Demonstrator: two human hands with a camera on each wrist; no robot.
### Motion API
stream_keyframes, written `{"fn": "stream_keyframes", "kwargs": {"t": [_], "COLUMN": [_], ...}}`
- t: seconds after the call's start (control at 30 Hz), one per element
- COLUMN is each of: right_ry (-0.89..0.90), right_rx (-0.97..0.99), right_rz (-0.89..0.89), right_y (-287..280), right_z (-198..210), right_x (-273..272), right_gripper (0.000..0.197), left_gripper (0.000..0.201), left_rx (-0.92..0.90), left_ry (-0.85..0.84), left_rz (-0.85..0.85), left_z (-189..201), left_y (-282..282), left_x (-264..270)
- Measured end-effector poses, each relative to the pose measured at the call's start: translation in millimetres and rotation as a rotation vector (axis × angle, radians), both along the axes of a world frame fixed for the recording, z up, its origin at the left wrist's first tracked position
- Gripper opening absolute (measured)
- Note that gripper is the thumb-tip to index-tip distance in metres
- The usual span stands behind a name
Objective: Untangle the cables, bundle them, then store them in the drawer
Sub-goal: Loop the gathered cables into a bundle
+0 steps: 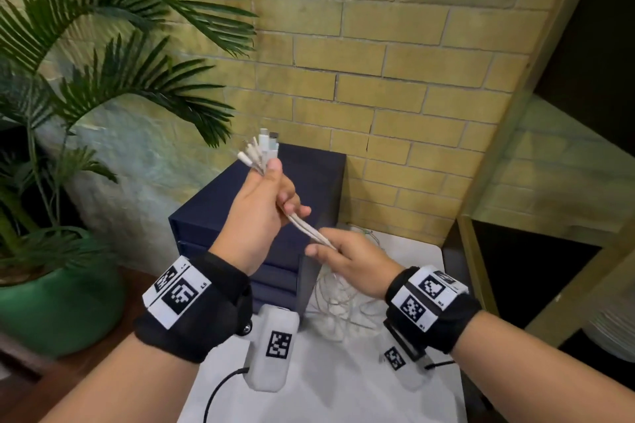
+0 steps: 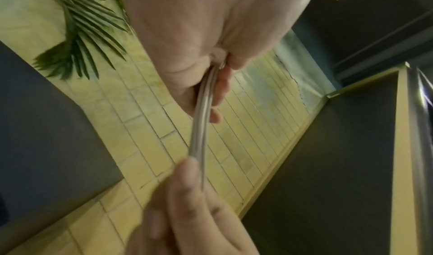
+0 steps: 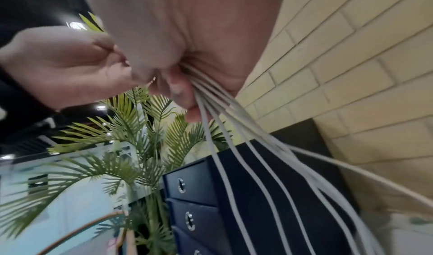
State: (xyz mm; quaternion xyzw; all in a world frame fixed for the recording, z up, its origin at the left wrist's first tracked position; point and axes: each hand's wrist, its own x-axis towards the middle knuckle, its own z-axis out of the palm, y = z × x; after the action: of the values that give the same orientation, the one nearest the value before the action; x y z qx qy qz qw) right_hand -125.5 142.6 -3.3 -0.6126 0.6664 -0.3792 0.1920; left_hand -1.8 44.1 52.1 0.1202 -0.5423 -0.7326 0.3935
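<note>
Nearest the head camera are the two forearms with black wrist straps carrying square coded tags; the only legible marks are tiny, perhaps "L5" on the left strap, too small to be sure. The left hand [image 1: 258, 208] is raised, its fingers curled round the cables [image 1: 311, 229] just below their plugs [image 1: 261, 149], which fan up and away from the thumb. The right hand [image 1: 347, 259] sits lower and to the right, pinching the same strands between thumb and fingers. Between the two hands the bunch runs straight and taut, slanting down from upper left to lower right; that is its long axis here. Below the right hand the strands spread apart and fall into loose loops [image 1: 338, 299] on the white table [image 1: 330, 385]. The slack lies on the right hand's side, so that hand looks nearer to it and better placed to slide down and gather. The dark blue drawers [image 1: 285, 271], all shut, stand just behind the hands. No brand shows anywhere.
</note>
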Motion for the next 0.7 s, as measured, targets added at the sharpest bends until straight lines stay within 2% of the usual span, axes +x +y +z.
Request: {"fn": "stream_keyframes", "kwargs": {"t": [0.1,0.17,0.3,0.4,0.47,0.6,0.67,0.7], "right_ry": [0.023,-0.056,-0.224,-0.229,-0.212,-0.241,-0.27,-0.265], "right_rx": [-0.062,-0.076,-0.155,-0.207,-0.227,-0.209,-0.211,-0.208], "right_rz": [-0.092,-0.14,-0.261,-0.316,-0.316,-0.305,-0.323,-0.333], "right_y": [5,7,12,14,14,18,22,24], "right_z": [0,-2,9,25,34,57,71,77], "right_x": [-20,-30,-37,-38,-41,-48,-52,-54], "right_gripper": [0.042,0.043,0.067,0.072,0.073,0.071,0.057,0.054], "left_gripper": [0.032,0.032,0.019,0.012,0.022,0.061,0.068,0.067], "left_rx": [-0.029,0.004,0.116,0.171,0.211,0.202,0.112,0.068], "left_ry": [-0.038,-0.07,-0.148,-0.272,-0.388,-0.717,-0.816,-0.803], "left_rz": [0.067,0.106,0.146,0.17,0.133,-0.049,-0.035,0.019], "left_z": [-7,-11,-21,-34,-45,-61,-63,-63], "left_y": [-10,-15,-26,-24,-18,-16,-20,-21], "left_x": [4,6,8,8,6,10,12,12]}}
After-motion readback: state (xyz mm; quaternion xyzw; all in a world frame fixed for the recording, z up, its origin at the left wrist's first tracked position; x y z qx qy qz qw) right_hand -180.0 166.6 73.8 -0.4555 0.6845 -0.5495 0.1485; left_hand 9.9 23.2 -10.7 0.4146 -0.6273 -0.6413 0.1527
